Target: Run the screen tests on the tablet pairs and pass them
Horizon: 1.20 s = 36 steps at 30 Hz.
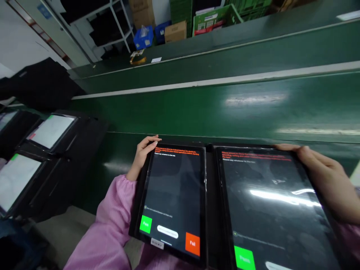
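Observation:
Two tablets lie side by side in front of me in what looks like a black tray [213,210]. On the left tablet [177,187], a dark screen shows red and white text, a green button and an orange "Fail" button. The right tablet [267,213] shows similar text and a green button, with a bright reflection across it; its lower right runs out of view. My left hand [144,155] grips the tray's upper left edge, thumb and fingers bent over it. My right hand [326,176] is closed around the right tablet's upper right edge, its fingertips partly hidden.
A green conveyor belt [168,112] with pale rails runs across ahead. To the left, more tablets [53,129] with white screens lie in black holders, near a black heap [42,84]. Beyond are a green crate [216,20], a blue bin [143,37] and a cardboard box [176,32].

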{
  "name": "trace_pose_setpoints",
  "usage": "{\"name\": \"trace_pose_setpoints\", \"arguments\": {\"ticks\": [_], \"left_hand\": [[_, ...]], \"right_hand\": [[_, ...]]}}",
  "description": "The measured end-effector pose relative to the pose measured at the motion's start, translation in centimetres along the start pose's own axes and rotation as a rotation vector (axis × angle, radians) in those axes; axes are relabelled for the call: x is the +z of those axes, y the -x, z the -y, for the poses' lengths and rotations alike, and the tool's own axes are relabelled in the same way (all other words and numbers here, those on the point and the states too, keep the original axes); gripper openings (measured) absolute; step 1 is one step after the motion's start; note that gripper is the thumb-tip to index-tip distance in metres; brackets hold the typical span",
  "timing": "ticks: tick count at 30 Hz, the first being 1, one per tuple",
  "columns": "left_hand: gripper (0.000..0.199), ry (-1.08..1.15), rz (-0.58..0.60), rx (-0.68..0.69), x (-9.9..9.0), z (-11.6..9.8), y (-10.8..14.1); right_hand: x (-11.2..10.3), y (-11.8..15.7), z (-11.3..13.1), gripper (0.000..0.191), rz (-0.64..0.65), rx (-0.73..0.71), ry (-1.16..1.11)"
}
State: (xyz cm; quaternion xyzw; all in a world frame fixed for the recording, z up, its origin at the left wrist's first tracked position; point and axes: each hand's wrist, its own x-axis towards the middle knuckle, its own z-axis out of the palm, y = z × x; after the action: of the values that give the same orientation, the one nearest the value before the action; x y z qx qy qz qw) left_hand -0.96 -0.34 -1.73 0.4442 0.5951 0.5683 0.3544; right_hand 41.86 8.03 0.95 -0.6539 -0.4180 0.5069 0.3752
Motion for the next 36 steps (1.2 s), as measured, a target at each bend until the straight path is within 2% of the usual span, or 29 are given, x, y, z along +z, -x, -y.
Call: {"name": "trace_pose_setpoints", "arguments": {"ticks": [3, 8, 17, 20, 26, 30, 36], "left_hand": [[0.029, -0.018, 0.005, 0.028, -0.1, -0.2, -0.1], [0.034, -0.034, -0.007, 0.045, 0.0, -0.3, 0.0], [0.021, -0.001, -0.093, -0.012, -0.5, 0.3, -0.1], [0.021, 0.018, -0.103, -0.014, -0.5, 0.5, -0.1], [0.024, 0.026, -0.101, -0.001, -0.6, 0.9, 0.1], [0.027, 0.023, -0.097, 0.011, -0.8, 1.2, 0.2], [0.042, 0.005, -0.097, 0.027, -0.5, 1.2, -0.1]], "right_hand": [[-0.1, -0.1, -0.4, 0.087, 0.018, 0.012, -0.060], [-0.5, -0.6, -1.4, 0.071, 0.065, -0.140, -0.072], [-0.8, -1.4, -1.8, 0.063, 0.123, -0.346, -0.010], [-0.7, -1.6, -2.1, 0.063, 0.102, -0.381, -0.014], [-0.7, -1.2, -2.8, 0.055, -0.055, -0.428, -0.039], [-0.8, -0.8, -2.8, 0.054, -0.061, -0.424, -0.013], [-0.6, -1.0, -2.2, 0.055, -0.070, -0.521, 0.067]]}}
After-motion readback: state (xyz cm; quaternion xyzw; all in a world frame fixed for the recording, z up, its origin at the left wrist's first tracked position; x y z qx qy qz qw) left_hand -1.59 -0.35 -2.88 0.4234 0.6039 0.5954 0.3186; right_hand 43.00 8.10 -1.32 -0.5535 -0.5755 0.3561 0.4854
